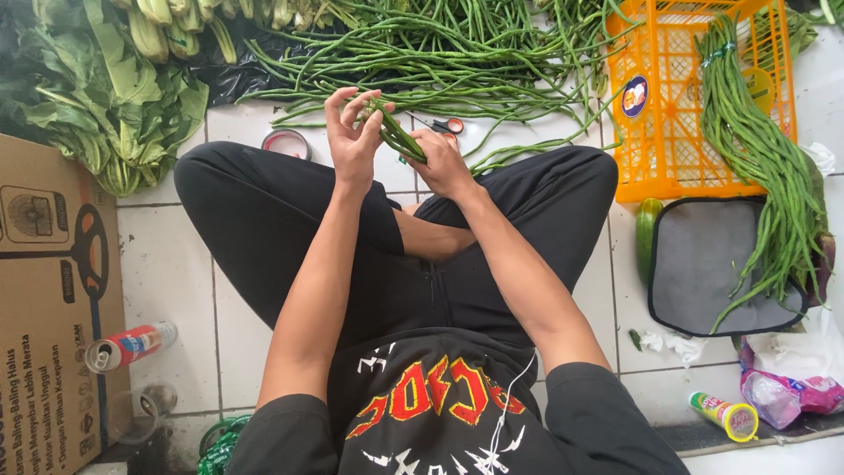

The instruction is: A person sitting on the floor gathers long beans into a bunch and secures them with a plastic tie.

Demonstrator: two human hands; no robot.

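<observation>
I sit cross-legged on a white tiled floor. My right hand [437,161] grips a small bunch of long green beans [397,136] by its lower end. My left hand [352,132] touches the upper ends of the same bunch with spread fingers. A large loose pile of long beans [440,62] lies on the floor just beyond my hands. Scissors with red handles [450,126] rest beside the pile, close to my right hand.
An orange plastic crate [681,123] lies at the right with a tied bean bundle [765,167] draped over it and a grey mat [703,264]. Leafy greens [105,97] and a cardboard box [48,299] stand left. A tape roll [286,143], a can [132,345] and a small tube [723,415] lie about.
</observation>
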